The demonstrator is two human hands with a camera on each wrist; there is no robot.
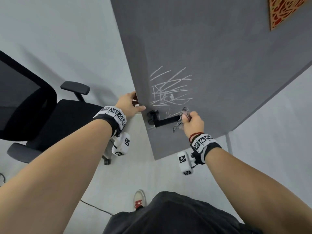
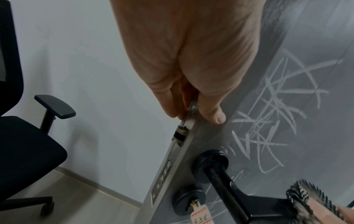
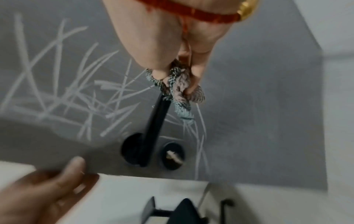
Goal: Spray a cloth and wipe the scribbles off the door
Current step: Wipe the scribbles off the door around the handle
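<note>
A dark grey door [image 1: 211,53] carries white chalk scribbles [image 1: 170,88] above its black lever handle [image 1: 166,121]. My left hand [image 1: 130,104] grips the door's free edge, fingers behind it and thumb [image 2: 214,115] on the front face. My right hand [image 1: 192,122] holds a bunched grey-and-white patterned cloth [image 1: 183,115] close to the door at the end of the handle, just below the scribbles. In the right wrist view the cloth [image 3: 178,87] is pinched between thumb and fingers, with the scribbles [image 3: 63,94] off to its left. A key [image 2: 199,212] sticks in the lock below the handle.
A black office chair [image 1: 33,105] stands left of the door against the pale wall. An orange patterned panel [image 1: 287,10] hangs high on the door. A thin cable [image 1: 96,207] crosses the pale floor near my shoe [image 1: 139,199].
</note>
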